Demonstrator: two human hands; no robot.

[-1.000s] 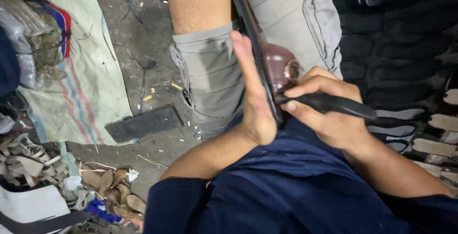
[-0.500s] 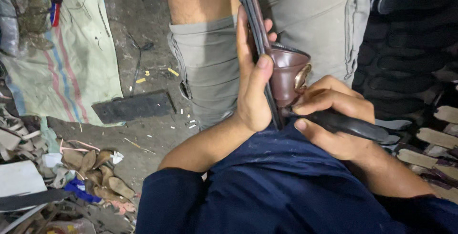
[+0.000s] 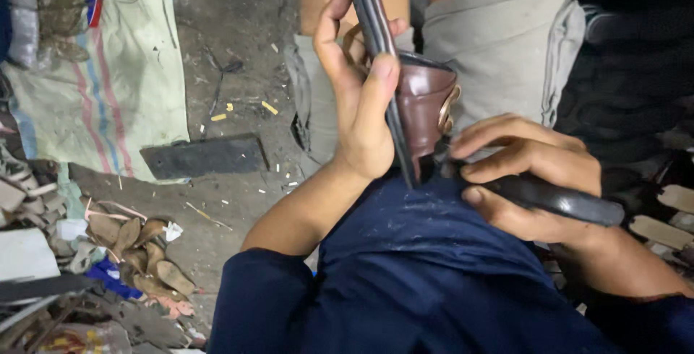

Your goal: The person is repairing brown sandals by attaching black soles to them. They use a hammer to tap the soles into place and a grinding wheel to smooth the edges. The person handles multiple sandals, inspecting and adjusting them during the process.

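Dim, flat overhead light, soft shadows on the dirt floor [image 3: 217,202], right edge nearly black, slight motion blur, mild grain

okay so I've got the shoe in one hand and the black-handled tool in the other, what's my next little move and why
Probably draw the black-handled tool along the sole edge, keeping the left hand clamped. Its tip already sits where the dark sole meets the brown upper, and the right hand has a full grip.

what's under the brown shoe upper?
The brown shoe upper sits against a dark sole held by the left hand, over the lap's grey shorts. The right hand grips a black tool handle; its tip is hidden.
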